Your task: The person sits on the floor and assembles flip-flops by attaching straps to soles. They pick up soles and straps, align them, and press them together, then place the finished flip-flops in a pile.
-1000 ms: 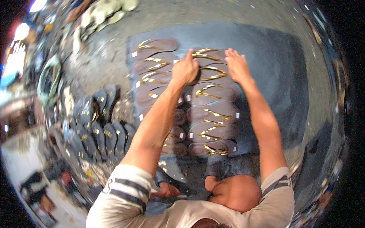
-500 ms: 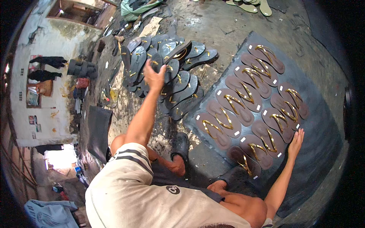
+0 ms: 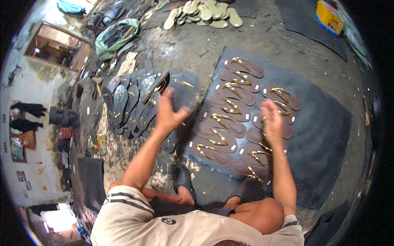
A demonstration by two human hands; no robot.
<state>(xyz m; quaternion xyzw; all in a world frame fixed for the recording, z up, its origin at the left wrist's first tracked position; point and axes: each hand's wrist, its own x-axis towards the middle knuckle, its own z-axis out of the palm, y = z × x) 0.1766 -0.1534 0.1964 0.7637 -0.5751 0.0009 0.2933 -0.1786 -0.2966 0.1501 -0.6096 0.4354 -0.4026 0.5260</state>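
My left hand (image 3: 167, 114) is over the right side of a heap of black flip-flops (image 3: 120, 102), thumb spread away from the fingers. Just beyond its fingers is a motion-blurred dark flip-flop (image 3: 182, 84) with a gold strap, and one flip-flop (image 3: 158, 87) leans up at a tilt beside them. My right hand (image 3: 271, 121) is above the shorter right-hand row of brown flip-flops (image 3: 283, 96), fingers stretched out and a little blurred; nothing shows in it. A longer row of brown flip-flops (image 3: 223, 121) with gold straps and small white stickers lies left of it.
A dark mat (image 3: 318, 135) lies under the brown flip-flops. Pale green soles (image 3: 207, 12) are piled at the far side, near an open green sack (image 3: 117, 39). A yellow and blue box (image 3: 330, 18) stands far right. My dark clogs (image 3: 183, 180) are close to the mat's near edge.
My right hand has moved from the mat's near right edge to above the right row. My left hand stays at the heap with its thumb spread. The whole view has shifted.
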